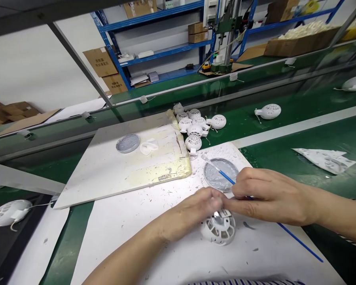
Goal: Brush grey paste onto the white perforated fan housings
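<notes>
White perforated plastic shell [218, 231] on white paper sheet [142, 249], directly under hands. Left hand [192, 211]: fingers bunched at shell's top, touching it; grip hidden. Right hand [269, 196]: fingers pressed together, tips meeting left hand, above long blue swab [299, 242]. Swab tip beside round dish of grey paste [221, 174]. More shells [194, 122] beyond, near green conveyor belt [284, 134].
</notes>
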{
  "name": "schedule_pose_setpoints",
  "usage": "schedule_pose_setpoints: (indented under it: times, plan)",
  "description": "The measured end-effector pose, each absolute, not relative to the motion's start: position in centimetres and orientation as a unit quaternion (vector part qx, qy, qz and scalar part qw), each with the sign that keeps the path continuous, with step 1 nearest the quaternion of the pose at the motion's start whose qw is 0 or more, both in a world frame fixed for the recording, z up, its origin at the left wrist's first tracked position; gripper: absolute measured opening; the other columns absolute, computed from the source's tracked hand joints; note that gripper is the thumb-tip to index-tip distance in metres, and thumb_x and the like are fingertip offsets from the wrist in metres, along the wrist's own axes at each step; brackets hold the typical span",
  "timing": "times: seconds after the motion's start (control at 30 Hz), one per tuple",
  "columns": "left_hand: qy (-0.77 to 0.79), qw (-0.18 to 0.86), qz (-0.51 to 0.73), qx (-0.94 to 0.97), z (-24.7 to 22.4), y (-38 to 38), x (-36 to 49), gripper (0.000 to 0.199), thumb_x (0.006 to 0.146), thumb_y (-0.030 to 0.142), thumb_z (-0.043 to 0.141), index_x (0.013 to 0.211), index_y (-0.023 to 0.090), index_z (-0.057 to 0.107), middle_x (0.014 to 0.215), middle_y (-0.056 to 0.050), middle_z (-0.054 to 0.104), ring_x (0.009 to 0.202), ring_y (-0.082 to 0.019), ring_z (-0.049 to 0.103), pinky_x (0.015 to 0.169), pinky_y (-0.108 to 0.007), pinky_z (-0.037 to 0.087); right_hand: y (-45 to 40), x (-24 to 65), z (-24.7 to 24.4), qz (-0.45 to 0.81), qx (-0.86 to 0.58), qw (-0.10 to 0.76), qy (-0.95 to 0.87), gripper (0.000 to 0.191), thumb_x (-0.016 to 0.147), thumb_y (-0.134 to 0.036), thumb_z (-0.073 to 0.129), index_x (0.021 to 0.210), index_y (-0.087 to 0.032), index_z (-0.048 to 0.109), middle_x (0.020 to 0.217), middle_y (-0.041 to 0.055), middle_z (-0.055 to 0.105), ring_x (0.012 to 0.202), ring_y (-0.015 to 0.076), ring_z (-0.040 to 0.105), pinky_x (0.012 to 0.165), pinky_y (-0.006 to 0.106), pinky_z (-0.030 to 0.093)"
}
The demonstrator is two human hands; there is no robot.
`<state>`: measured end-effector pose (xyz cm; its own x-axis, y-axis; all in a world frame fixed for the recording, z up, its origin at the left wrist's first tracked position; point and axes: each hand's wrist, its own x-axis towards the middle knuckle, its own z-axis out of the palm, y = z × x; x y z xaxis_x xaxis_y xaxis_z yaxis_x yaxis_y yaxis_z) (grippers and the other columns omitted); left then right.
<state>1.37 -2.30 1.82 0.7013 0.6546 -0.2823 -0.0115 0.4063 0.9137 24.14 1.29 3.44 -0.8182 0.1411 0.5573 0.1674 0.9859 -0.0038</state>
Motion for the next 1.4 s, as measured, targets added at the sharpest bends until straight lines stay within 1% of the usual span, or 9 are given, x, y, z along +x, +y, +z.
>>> schedule_pose_setpoints:
  times: [0.07,0.13,0.27,0.37,0.57,0.77,0.97,1.13,1.4]
  plan:
    - [0.335,0.770,0.215,0.499,2.1,-2.4,1.5,0.050,0.076,0.038,0.076,0.115,0.025,0.047,0.090,-0.001,0.054,0.078,-0.014,0.049,0.070,-0.027,0.039,1.1,24.3,3.5,-0.044,-0.102,0.285,-0.952,0.025,0.098,-0.014,0.041,0.111,-0.017,0.062,0.079,0.0032,0.063,0.071,0.0166,0.049,0.058,0.031,0.042]
    - [0.354,0.752,0.241,0.501,2.2,-2.6,1.7,0.062,0.073,0.026,0.079,0.121,0.027,0.039,0.093,0.001,0.053,0.078,-0.012,0.048,0.070,-0.025,0.038,0.6,24.3,3.2,-0.069,-0.128,0.294,-0.945,0.028,0.098,-0.013,0.037,0.111,-0.016,0.061,0.078,0.0041,0.063,0.071,0.0180,0.049,0.058,0.033,0.042]
    - [0.352,0.745,0.298,0.482,2.2,-2.9,1.9,0.047,0.087,0.029,0.064,0.123,0.025,0.036,0.094,0.000,0.053,0.080,-0.011,0.048,0.076,-0.027,0.038,-0.6,23.6,2.5,-0.094,-0.152,0.318,-0.931,0.027,0.094,-0.007,0.042,0.113,-0.012,0.060,0.082,0.0067,0.063,0.074,0.0200,0.050,0.063,0.035,0.044]
    - [0.348,0.744,0.304,0.483,2.1,-2.9,1.7,0.042,0.090,0.031,0.060,0.123,0.025,0.036,0.095,0.000,0.053,0.082,-0.012,0.048,0.078,-0.028,0.038,-0.9,23.4,2.4,-0.081,-0.154,0.308,-0.935,0.028,0.094,-0.008,0.041,0.114,-0.012,0.059,0.084,0.0073,0.062,0.074,0.0199,0.050,0.063,0.035,0.044]
    - [0.357,0.723,0.282,0.520,1.8,-2.9,1.3,0.041,0.092,0.030,0.058,0.126,0.027,0.036,0.093,0.000,0.052,0.081,-0.012,0.046,0.077,-0.029,0.037,-1.1,24.1,2.4,-0.036,-0.154,0.263,-0.952,0.030,0.097,-0.010,0.033,0.119,-0.009,0.055,0.079,0.0064,0.060,0.067,0.0183,0.045,0.057,0.033,0.040]
    - [0.342,0.732,0.262,0.527,2.4,-3.1,1.6,0.053,0.085,0.015,0.062,0.126,0.026,0.029,0.091,0.002,0.046,0.072,-0.008,0.041,0.066,-0.024,0.036,-1.4,24.2,1.9,-0.057,-0.148,0.299,-0.941,0.030,0.096,-0.008,0.035,0.117,-0.007,0.056,0.078,0.0073,0.061,0.072,0.0208,0.049,0.063,0.038,0.042]
    - [0.399,0.647,0.274,0.589,2.0,-3.9,1.8,0.057,0.084,0.025,0.065,0.129,0.029,0.030,0.093,0.000,0.047,0.077,-0.012,0.045,0.071,-0.029,0.040,-1.7,23.8,2.2,-0.066,-0.132,0.312,-0.938,0.033,0.097,-0.009,0.030,0.114,-0.006,0.059,0.078,0.0066,0.062,0.070,0.0201,0.050,0.070,0.042,0.042]
    - [0.376,0.659,0.313,0.572,1.9,-4.1,1.6,0.045,0.091,0.024,0.056,0.129,0.030,0.033,0.099,0.000,0.052,0.085,-0.014,0.047,0.080,-0.032,0.041,-1.9,23.7,2.4,-0.092,-0.124,0.313,-0.937,0.034,0.096,-0.008,0.032,0.113,-0.006,0.061,0.077,0.0063,0.062,0.069,0.0201,0.051,0.071,0.041,0.042]
    - [0.402,0.608,0.293,0.619,1.7,-4.3,1.6,0.038,0.097,0.039,0.046,0.132,0.030,0.036,0.110,-0.005,0.052,0.094,-0.017,0.050,0.085,-0.036,0.042,-2.1,23.7,2.4,-0.076,-0.124,0.288,-0.946,0.040,0.093,-0.009,0.032,0.119,-0.010,0.062,0.079,0.0073,0.065,0.071,0.0223,0.057,0.077,0.039,0.048]
